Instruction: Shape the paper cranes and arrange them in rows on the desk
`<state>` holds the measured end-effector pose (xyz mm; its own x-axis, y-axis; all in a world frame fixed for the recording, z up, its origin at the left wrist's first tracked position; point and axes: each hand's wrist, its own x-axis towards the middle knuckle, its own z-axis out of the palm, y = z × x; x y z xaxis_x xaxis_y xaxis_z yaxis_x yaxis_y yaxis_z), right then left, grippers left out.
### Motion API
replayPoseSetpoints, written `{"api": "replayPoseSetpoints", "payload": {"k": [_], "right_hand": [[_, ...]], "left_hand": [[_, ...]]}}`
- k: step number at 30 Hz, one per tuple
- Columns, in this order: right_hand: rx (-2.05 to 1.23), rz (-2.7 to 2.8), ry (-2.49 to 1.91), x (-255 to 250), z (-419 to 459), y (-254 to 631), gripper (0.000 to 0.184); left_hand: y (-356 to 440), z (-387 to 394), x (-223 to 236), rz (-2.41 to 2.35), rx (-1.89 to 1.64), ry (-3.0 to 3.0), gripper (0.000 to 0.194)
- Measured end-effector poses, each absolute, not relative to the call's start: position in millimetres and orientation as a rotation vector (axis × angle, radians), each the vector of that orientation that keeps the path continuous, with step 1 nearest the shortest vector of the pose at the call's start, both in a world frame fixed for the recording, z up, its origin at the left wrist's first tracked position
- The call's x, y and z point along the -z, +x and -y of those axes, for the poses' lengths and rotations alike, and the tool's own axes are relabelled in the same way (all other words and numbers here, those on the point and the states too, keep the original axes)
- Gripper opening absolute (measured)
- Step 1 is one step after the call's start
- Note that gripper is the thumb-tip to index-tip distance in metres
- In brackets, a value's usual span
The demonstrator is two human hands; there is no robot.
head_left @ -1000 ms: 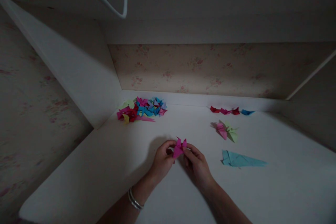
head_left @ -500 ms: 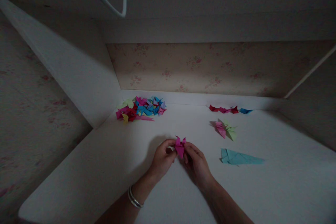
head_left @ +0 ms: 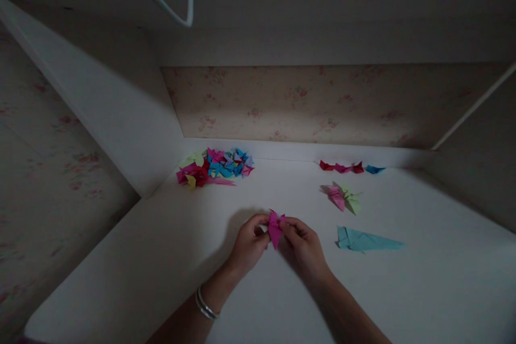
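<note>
Pinching magenta folded paper (head_left: 274, 231) between left hand (head_left: 250, 241) and right hand (head_left: 305, 243)

Held over the counter (head_left: 270, 301), pointing narrow tip down the view and two peaks up, with long axis near-vertical there.

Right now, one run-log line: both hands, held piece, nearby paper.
left hand: pinching magenta folded paper | right hand: pinching same piece | right of hands: teal folded paper | far left: multicoloured paper pile
</note>
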<state>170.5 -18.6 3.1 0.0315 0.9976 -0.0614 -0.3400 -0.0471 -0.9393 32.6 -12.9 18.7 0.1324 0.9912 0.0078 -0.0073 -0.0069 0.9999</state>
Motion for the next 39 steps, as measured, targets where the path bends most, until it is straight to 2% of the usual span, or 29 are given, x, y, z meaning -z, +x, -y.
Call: {"api": "replayPoseSetpoints", "payload": {"k": [9, 14, 17, 22, 29, 39], "right_hand": [[-1.188, 1.195, -1.247, -29, 17, 217, 0.035], [-0.927, 1.335, -1.444, -58, 9, 290, 0.037], [-0.780, 1.325, -1.596, -71, 1, 342, 0.045], [-0.527, 1.264, -1.787, -65, -15, 426, 0.052], [-0.692, 1.287, -1.902, -23, -37, 499, 0.045], [-0.709, 1.501, -1.953, -1, -69, 494, 0.047]], "left_hand": [[33, 12, -8, -1.084, -1.119, 1.294, 0.034], [32, 11, -2, -1.119, -1.091, 1.323, 0.030], [32, 10, -1, -1.136, -1.069, 1.348, 0.026], [33, 8, -2, -1.169, -1.062, 1.353, 0.023], [32, 7, -1, -1.189, -1.019, 1.312, 0.025], [31, 6, -1, -1.202, -0.995, 1.311, 0.025]]}}
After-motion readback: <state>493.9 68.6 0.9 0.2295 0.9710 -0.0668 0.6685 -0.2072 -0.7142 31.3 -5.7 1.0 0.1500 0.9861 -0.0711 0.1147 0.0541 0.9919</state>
